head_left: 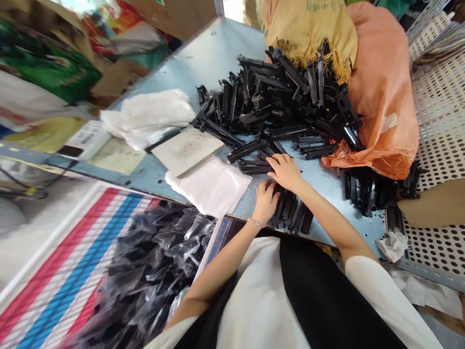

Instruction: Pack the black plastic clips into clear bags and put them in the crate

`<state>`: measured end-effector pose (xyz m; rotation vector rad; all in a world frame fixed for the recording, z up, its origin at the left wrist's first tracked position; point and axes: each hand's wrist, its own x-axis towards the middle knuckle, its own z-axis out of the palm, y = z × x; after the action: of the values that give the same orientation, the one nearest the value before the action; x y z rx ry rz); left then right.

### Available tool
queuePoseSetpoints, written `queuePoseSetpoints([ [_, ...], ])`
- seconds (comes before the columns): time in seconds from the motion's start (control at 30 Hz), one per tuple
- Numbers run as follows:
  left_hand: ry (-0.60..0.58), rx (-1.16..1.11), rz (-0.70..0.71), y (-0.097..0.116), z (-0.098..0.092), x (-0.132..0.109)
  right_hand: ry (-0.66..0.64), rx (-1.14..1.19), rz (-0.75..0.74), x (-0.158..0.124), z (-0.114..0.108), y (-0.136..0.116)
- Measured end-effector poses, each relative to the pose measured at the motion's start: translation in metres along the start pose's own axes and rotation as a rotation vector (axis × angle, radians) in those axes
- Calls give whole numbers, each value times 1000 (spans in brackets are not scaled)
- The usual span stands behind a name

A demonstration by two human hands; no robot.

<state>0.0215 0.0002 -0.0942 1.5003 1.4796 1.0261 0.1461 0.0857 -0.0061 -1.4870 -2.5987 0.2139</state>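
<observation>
A heap of long black plastic parts [261,97] with clip-like ends lies on the light-blue metal table [148,179]. My right hand [286,173] rests palm down at the heap's near edge, fingers stretched out and slightly apart, touching a few black parts. Just in front of it, my left hand [266,201], with a bracelet at the wrist, has its fingers bent against the end of a neat row of the same parts [292,213] at the table's front edge. Its fingertips are partly hidden against the parts.
White plastic bags [209,186] and a flat pale block [187,150] lie left of the hands. Orange [381,92] and yellow [308,29] sacks stand behind and right of the heap. Bagged black parts [156,266] fill a striped container [72,261] below left.
</observation>
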Motion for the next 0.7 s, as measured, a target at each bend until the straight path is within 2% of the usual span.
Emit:
queuePoseSetpoints([
  [0.07,18,0,4,-2,-1,2,-50,-40,5,15,7,2],
  [0.13,57,-187,-62,0,-7,4,-21,-14,26,11,10,-2],
  [0.23,134,-673,-149,13,-22,9,93,115,7,-22,10,-13],
  [0.3,170,-934,-196,25,-32,11,124,239,-55,-50,6,-21],
  [0.4,174,-1080,-293,45,-42,6,118,385,-148,-78,-6,-23],
  [0.47,91,-1055,-352,55,-46,-4,171,368,-149,-82,-14,-18],
  [0.57,-149,-963,-427,66,-47,-21,250,200,-155,-72,-24,-5],
  [0.63,-277,-922,-464,72,-46,-29,213,105,-208,-62,-26,3],
  [0.7,-310,-882,-460,78,-46,-32,157,61,-238,-55,-27,6],
])
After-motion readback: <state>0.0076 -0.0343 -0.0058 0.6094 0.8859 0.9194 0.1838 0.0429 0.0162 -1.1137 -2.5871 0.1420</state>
